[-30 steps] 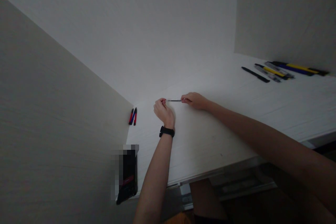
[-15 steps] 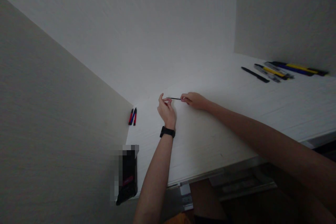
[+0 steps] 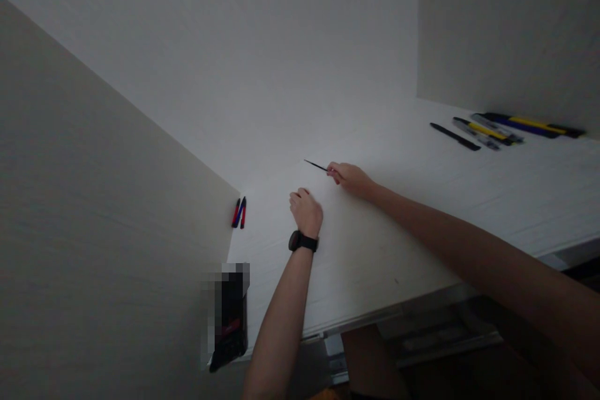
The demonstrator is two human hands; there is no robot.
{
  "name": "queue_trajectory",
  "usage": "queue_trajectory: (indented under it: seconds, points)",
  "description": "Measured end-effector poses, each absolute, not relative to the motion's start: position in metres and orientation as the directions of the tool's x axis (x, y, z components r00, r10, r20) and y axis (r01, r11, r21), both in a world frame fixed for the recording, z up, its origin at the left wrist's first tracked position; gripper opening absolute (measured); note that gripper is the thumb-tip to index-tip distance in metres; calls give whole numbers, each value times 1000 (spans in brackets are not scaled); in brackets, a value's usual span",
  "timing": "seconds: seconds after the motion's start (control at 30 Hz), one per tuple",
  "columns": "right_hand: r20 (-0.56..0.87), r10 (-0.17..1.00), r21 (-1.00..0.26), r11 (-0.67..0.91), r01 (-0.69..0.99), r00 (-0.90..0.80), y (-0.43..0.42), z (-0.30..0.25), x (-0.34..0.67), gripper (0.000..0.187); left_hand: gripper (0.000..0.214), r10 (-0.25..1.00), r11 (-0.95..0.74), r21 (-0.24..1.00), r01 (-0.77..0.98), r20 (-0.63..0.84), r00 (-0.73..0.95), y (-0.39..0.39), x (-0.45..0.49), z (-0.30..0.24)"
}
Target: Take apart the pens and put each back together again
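Observation:
My right hand [image 3: 349, 178] rests on the white table [image 3: 422, 200] and pinches a thin black rod [image 3: 315, 165] that sticks out to the left of its fingers. My left hand [image 3: 305, 212], with a black watch [image 3: 302, 241] on its wrist, lies on the table just below and left of the rod, its fingers curled in; whether they hold anything is hidden. The left hand does not touch the rod.
Three red and blue pens [image 3: 239, 212] lie against the left wall. A row of several pens and tools [image 3: 504, 128], black, yellow and blue, lies at the far right. A black object [image 3: 229, 325] stands at the table's near left corner.
My left hand let go of the rod's left end and drew back toward me, fingers curling. My right hand kept the rod and tilted its free end up and away.

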State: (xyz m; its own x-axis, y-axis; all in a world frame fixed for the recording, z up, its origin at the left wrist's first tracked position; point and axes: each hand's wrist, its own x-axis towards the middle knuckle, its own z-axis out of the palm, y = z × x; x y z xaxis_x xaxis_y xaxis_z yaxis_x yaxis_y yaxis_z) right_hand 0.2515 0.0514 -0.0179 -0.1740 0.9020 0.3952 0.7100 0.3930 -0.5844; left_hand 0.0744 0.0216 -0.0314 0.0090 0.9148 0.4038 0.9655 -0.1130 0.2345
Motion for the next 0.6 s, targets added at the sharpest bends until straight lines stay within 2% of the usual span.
queue_trajectory:
  seconds: [0.13,0.23,0.3,0.37,0.47,0.6]
  points:
    - [396,903,-592,388,706,-165,51,-17,251,27,32,883,-301,432,850,462,78,31,67,-34]
    - [390,909,-609,375,699,-148,53,-17,252,26,29,849,-327,628,706,523,-71,39,65,-36]
    - [380,914,-612,366,701,-144,53,-18,252,26,23,843,-314,761,568,498,-202,44,66,-36]
    - [371,917,-611,359,706,-145,54,-18,252,26,20,858,-312,856,412,440,-265,47,68,-36]
    - [372,916,-601,361,713,-150,53,-17,252,27,17,866,-341,898,277,415,-278,47,70,-33]
    - [385,908,-577,375,726,-163,52,-17,252,28,20,832,-415,857,305,493,-255,39,69,-25]
